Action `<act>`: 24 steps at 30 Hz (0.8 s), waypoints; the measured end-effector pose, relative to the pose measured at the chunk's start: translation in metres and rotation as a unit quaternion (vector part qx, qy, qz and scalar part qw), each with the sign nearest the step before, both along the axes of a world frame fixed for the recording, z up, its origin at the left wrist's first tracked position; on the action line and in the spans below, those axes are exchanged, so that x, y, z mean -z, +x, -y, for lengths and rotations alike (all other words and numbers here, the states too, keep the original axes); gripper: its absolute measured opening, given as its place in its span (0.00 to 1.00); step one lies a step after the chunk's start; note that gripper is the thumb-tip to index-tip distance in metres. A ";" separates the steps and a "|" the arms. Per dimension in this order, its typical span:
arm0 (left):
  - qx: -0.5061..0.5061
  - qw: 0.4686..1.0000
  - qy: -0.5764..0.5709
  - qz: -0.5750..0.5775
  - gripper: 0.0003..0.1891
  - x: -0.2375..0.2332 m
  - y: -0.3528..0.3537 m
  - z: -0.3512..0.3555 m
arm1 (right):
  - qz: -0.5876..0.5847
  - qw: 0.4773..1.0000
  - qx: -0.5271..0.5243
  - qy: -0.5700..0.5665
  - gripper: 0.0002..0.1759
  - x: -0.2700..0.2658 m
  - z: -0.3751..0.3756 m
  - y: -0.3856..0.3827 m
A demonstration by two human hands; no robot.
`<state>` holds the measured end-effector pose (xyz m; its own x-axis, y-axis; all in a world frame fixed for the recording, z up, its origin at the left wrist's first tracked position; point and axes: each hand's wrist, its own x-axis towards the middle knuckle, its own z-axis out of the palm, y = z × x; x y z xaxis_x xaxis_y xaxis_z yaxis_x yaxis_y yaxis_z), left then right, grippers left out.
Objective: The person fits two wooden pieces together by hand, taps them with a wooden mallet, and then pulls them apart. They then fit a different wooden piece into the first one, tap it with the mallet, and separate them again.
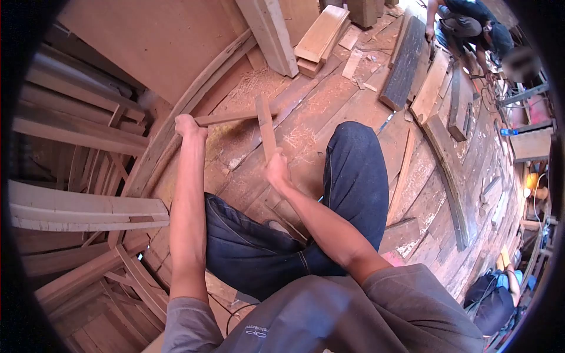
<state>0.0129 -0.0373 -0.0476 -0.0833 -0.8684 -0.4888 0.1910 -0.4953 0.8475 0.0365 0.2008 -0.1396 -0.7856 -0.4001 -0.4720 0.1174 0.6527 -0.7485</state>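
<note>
My left hand [191,127] is closed around the near end of a narrow wooden strip [229,117] that points to the right, low over the floor. In my right hand [278,168] is a second, flat wooden slat [265,126], gripped at its lower end and angled up and away from me. The upper part of the slat crosses over the strip's far end in this view. Wood shavings [300,135] lie on the plank floor just right of the slat. A long curved timber [197,82] runs close beside my left hand.
Stacked boards [321,35] lie ahead, near an upright post [268,38]. Wooden frames [76,126] fill the left side. Dark and pale planks [404,65] and a long beam [447,170] lie to the right. One person [465,26] crouches at upper right, another person [494,297] at lower right.
</note>
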 end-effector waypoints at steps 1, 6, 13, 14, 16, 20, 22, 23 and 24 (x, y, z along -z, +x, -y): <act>0.014 1.000 -0.010 -0.008 0.24 -0.005 -0.001 -0.001 | -0.019 1.000 -0.011 -0.017 0.28 -0.015 0.000 0.006; -0.021 1.000 -0.006 0.004 0.23 -0.009 -0.006 -0.003 | -0.107 0.989 -0.088 -0.055 0.25 -0.030 0.004 0.017; -0.011 1.000 -0.027 0.011 0.27 -0.015 -0.010 -0.012 | -0.079 0.992 0.058 -0.074 0.22 -0.010 0.008 0.009; 0.000 0.999 -0.034 0.003 0.27 -0.015 -0.010 -0.015 | -0.101 0.989 0.061 -0.089 0.23 -0.024 0.011 0.015; -0.008 0.999 -0.031 -0.028 0.26 -0.004 -0.012 -0.003 | -0.102 0.986 -0.012 -0.130 0.23 -0.037 0.013 0.018; -0.013 0.999 -0.027 -0.016 0.24 -0.001 -0.010 -0.004 | -0.074 0.993 -0.047 -0.083 0.27 -0.046 0.001 0.007; -0.003 0.999 -0.030 -0.012 0.24 -0.006 -0.012 -0.007 | -0.087 0.992 0.027 -0.085 0.26 -0.007 0.008 0.004; -0.001 0.999 -0.033 -0.012 0.24 -0.007 -0.013 -0.007 | -0.093 0.990 0.062 -0.086 0.25 0.008 0.012 0.004; 0.002 0.999 -0.035 -0.010 0.24 -0.007 -0.013 -0.008 | -0.079 0.991 0.034 -0.102 0.25 -0.006 0.011 0.006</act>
